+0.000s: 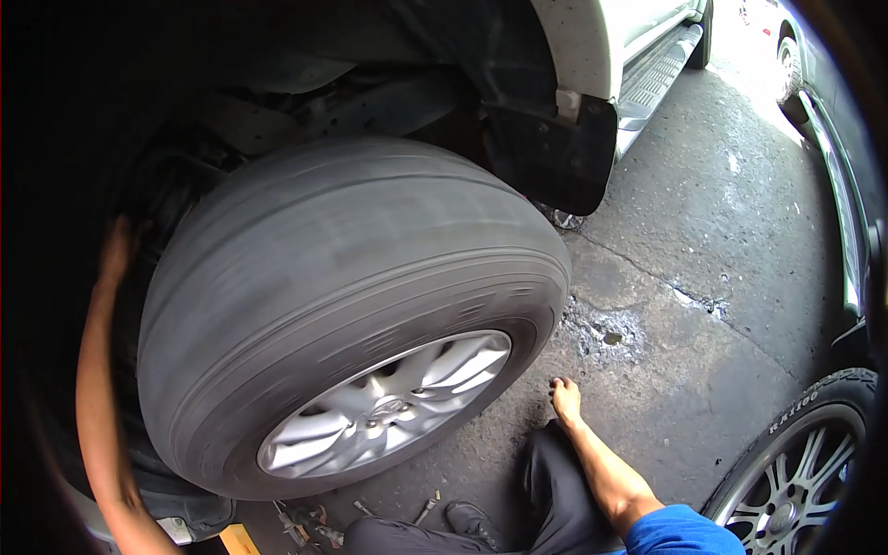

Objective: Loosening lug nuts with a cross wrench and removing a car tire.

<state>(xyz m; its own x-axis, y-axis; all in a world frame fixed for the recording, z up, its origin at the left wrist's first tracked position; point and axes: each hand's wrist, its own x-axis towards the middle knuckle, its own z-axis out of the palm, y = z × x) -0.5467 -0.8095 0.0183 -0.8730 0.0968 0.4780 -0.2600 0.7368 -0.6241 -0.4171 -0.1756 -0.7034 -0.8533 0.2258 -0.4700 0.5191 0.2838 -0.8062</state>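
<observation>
A large car wheel fills the middle: a grey tyre (351, 240) with a silver spoked rim (388, 407), still mounted under the vehicle. Its tread looks smeared, as by turning. My left arm reaches up along the tyre's left side into the dark wheel arch (277, 46). There my left hand (118, 252) is dim and blurred behind the tyre, near suspension parts, so its fingers and anything in them cannot be made out. Over by my bent knee (550, 462), right of the wheel, my right hand (566, 400) has its fingers curled in, with nothing visible in them.
A black mud flap (555, 162) hangs behind the tyre, before a side step (657, 88). Another wheel (800, 472) lies at lower right, below a dark parked vehicle (846, 139). Several metal tools (305, 527) and a yellow box (237, 539) are on the stained concrete floor (684, 268).
</observation>
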